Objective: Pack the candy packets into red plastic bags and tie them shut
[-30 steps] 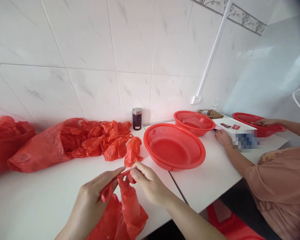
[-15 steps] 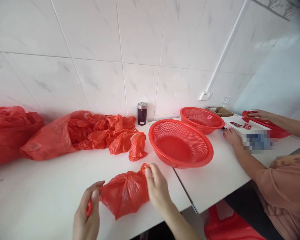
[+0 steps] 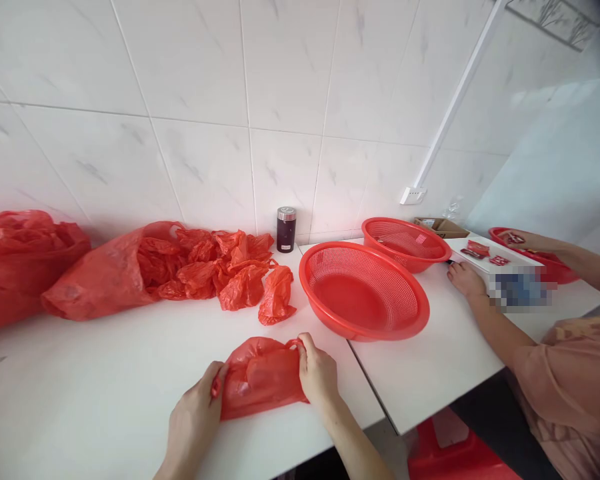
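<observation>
A red plastic bag (image 3: 263,377) is stretched between my two hands, just above the white table (image 3: 105,393). My left hand (image 3: 197,410) is closed on its left end, with a bit of red plastic showing between thumb and fingers. At the upper right corner, my right hand (image 3: 319,373) pinches the other end. Whether anything lies inside the bag I cannot tell. Beyond it lies a small crumpled red bag (image 3: 277,297), beside a heap of crumpled red bags (image 3: 195,263) spilling from a large red sack (image 3: 100,280).
An empty-looking red basket (image 3: 365,293) stands right of my hands, with another red basket (image 3: 405,243) behind. A dark tumbler (image 3: 286,230) is by the wall. To the right, a co-worker's hand (image 3: 465,279) rests near a white tray (image 3: 523,259) with small red packets.
The bag has flattened and been drawn straighter between my hands. My left hand has moved right and slightly up, closer to my right hand. A co-worker's far hand has shifted, and more red shows on the tray.
</observation>
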`<state>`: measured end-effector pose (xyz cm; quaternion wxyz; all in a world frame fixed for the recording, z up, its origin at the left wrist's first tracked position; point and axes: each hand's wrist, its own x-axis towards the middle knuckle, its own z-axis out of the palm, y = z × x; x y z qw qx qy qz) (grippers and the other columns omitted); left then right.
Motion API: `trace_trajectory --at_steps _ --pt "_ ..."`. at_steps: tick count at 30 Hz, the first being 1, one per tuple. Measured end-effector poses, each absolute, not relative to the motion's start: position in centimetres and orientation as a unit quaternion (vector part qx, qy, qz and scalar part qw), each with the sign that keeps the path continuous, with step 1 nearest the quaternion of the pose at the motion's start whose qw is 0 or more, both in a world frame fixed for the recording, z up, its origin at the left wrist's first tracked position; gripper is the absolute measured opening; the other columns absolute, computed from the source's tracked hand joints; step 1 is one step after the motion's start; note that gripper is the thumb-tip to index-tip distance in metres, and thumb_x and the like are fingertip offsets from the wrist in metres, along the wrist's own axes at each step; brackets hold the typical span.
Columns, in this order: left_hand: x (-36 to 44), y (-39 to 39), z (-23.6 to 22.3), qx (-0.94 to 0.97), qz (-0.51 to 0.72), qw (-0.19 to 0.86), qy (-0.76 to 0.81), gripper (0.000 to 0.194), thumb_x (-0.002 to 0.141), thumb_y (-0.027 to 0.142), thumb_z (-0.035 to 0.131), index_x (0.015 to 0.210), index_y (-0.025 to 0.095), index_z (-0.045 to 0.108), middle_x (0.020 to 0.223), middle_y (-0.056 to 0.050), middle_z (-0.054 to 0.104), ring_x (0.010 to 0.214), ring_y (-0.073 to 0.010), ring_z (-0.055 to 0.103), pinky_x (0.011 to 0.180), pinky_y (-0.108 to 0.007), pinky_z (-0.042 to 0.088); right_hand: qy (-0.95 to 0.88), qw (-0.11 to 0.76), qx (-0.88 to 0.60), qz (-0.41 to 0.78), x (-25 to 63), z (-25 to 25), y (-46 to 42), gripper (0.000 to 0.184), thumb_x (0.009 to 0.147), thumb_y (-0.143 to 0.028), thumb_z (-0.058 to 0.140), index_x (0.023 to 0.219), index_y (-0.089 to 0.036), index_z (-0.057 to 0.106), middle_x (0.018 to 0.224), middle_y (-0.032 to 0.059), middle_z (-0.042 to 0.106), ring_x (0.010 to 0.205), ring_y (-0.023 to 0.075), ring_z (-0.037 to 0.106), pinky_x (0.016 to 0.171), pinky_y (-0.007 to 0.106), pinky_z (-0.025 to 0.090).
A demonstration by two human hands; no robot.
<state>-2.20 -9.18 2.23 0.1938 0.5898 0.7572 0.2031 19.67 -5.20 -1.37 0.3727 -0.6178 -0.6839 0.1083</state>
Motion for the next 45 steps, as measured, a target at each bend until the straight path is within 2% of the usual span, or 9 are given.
trace_trajectory --at_steps 7,15,19,23,30,36,39,42,45 --pt "-2.6 -9.3 2.6 0.594 0.145 0.18 0.771 0.031 0.092 0.042 0.029 0.083 0.029 0.056 0.073 -0.004 0.07 0.06 -0.0244 0.06 0.052 -0.028 0.036 -0.571 0.459 -0.63 0.257 20.2 -1.8 -5.2 0.021 0.091 -0.033 0.039 0.096 -0.025 0.058 0.066 0.0006 0.06 0.059 0.0187 0.055 0.056 0.027 0.033" --pt "-8.5 -12.6 1.4 0.551 0.22 0.269 0.759 0.04 0.09 0.054 0.033 0.07 0.027 0.053 0.057 0.003 0.056 0.058 -0.0174 0.056 0.059 -0.024 0.044 -0.456 0.545 -0.541 0.449 20.7 -1.5 -5.0 0.029 0.091 -0.052 0.038 0.082 -0.025 0.044 0.052 -0.0079 0.038 0.044 0.0138 0.039 0.046 0.025 0.036" --pt "-8.7 -12.5 3.1 0.559 0.244 0.204 0.766 0.033 0.087 0.05 0.042 0.098 0.029 0.065 0.094 -0.002 0.071 0.077 -0.021 0.065 0.069 -0.03 0.05 -0.456 0.553 -0.513 0.472 20.8 -1.6 -5.1 0.032 0.091 -0.054 0.041 0.089 -0.023 0.05 0.054 -0.0072 0.044 0.047 0.014 0.042 0.049 0.026 0.038" --pt "-3.8 -11.1 5.2 0.673 0.305 0.052 0.671 0.034 0.081 0.043 0.056 0.112 0.034 0.066 0.125 -0.004 0.064 0.115 -0.0282 0.056 0.093 -0.041 0.046 -0.475 0.544 -0.493 0.485 21.3 -1.6 -5.4 0.033 0.091 -0.052 0.043 0.099 -0.022 0.052 0.056 -0.0057 0.047 0.051 0.0149 0.044 0.051 0.026 0.039" --pt "-2.3 -10.2 5.2 0.674 0.2 0.128 0.699 0.033 0.08 0.018 0.046 0.103 0.03 0.066 0.1 0.002 0.072 0.092 -0.02 0.066 0.079 -0.03 0.048 -0.508 0.516 -0.489 0.487 22.0 -1.4 -6.0 0.04 0.084 -0.05 0.059 0.111 -0.022 0.051 0.059 -0.0044 0.053 0.058 0.0154 0.049 0.059 0.026 0.043" --pt "-12.5 -14.3 7.1 0.504 0.195 0.04 0.84 0.033 0.089 0.035 0.041 0.112 0.021 0.06 0.113 -0.01 0.067 0.099 -0.0304 0.064 0.084 -0.041 0.046 -0.57 0.446 -0.524 0.449 21.6 -2.9 -5.6 0.042 0.085 -0.059 0.053 0.107 -0.023 0.052 0.059 -0.0038 0.052 0.058 0.0171 0.051 0.06 0.028 0.043" --pt "-14.6 -16.0 8.2 0.427 0.192 -0.034 0.883 0.047 0.093 0.042 0.033 0.128 0.016 0.052 0.133 -0.02 0.051 0.117 -0.043 0.05 0.094 -0.057 0.037 -0.604 0.418 -0.542 0.409 21.4 -3.3 -5.8 0.04 0.086 -0.06 0.049 0.104 -0.024 0.054 0.06 -0.0027 0.053 0.059 0.0186 0.053 0.061 0.03 0.044" --pt "-13.5 -15.7 7.5 0.432 0.2 -0.084 0.875 0.049 0.095 0.042 0.033 0.135 0.017 0.046 0.146 -0.019 0.036 0.13 -0.0432 0.037 0.103 -0.063 0.025 -0.634 0.409 -0.553 0.354 20.8 -2.5 -5.5 0.036 0.088 -0.056 0.047 0.101 -0.024 0.057 0.075 0.0033 0.061 0.069 0.0214 0.059 0.064 0.033 0.047" --pt "-9.8 -13.9 4.8 0.526 0.212 -0.046 0.822 0.035 0.093 0.035 0.042 0.12 0.023 0.06 0.139 -0.015 0.048 0.127 -0.036 0.045 0.104 -0.062 0.027 -0.706 0.421 -0.52 0.235 19.4 -1.0 -4.0 0.028 0.09 -0.045 0.049 0.104 -0.025 0.063 0.11 0.0106 0.062 0.098 0.027 0.059 0.079 0.04 0.049"
